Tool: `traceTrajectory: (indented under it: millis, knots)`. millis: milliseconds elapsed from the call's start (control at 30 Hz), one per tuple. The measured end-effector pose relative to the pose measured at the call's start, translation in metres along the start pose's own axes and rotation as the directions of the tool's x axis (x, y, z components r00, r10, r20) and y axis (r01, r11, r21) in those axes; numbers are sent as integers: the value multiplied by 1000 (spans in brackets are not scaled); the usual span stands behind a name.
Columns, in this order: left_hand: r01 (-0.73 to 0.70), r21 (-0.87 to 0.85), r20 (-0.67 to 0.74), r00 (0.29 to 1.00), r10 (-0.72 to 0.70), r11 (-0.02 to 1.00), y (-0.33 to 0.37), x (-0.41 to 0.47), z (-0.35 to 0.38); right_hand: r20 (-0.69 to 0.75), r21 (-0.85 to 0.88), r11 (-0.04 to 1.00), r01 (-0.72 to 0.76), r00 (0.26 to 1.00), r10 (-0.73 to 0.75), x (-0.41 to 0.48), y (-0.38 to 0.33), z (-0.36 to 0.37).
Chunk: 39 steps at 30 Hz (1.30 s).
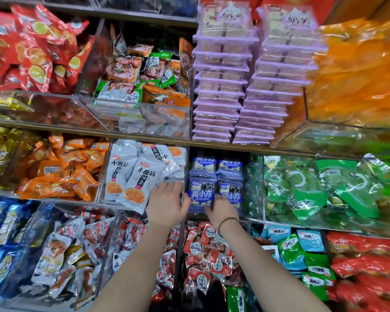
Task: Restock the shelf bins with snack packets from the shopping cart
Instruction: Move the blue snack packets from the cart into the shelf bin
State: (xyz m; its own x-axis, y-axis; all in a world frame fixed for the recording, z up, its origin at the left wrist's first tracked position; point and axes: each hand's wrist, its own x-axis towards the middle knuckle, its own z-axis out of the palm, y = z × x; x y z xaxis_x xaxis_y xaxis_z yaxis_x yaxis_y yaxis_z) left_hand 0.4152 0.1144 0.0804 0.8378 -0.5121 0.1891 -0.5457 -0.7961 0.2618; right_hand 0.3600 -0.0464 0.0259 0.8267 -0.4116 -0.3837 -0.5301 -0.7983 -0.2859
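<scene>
Blue snack packets stand in two rows inside a narrow clear shelf bin on the middle shelf. My right hand is at the front of that bin. Its thumb and fingers pinch the front blue packet of the right row. My left hand lies just left of the bin with its fingers straight, pointing up against the white packets of the neighbouring bin. Its thumb touches the left edge of the front blue packet. The shopping cart is out of view.
Clear bins fill three shelves. Orange packets lie left of the white ones and green packets right of the blue ones. Stacked lilac trays stand on the shelf above. Red and white packets fill the bins under my forearms.
</scene>
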Motion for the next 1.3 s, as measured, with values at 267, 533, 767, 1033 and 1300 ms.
traceTrajectory:
  millis: [267,533,767,1033,1300]
  knots:
    - [10,-53,38,999,-8,999,-1,1,-2,96,-56,978,203,976,-197,4,-1,-9]
    - [-4,-15,69,998,5,1000,-3,3,1,142,-45,986,164,978,-156,26,-11,-4]
    - [-28,-59,20,999,29,998,-2,-1,-2,101,75,978,194,974,-201,8,1,-16]
    - [105,-122,-82,990,-115,987,17,-31,-15,89,521,852,57,989,-120,-78,52,-23]
    - [283,-543,162,959,-232,791,19,-196,-25,165,741,637,-214,977,135,-187,144,69]
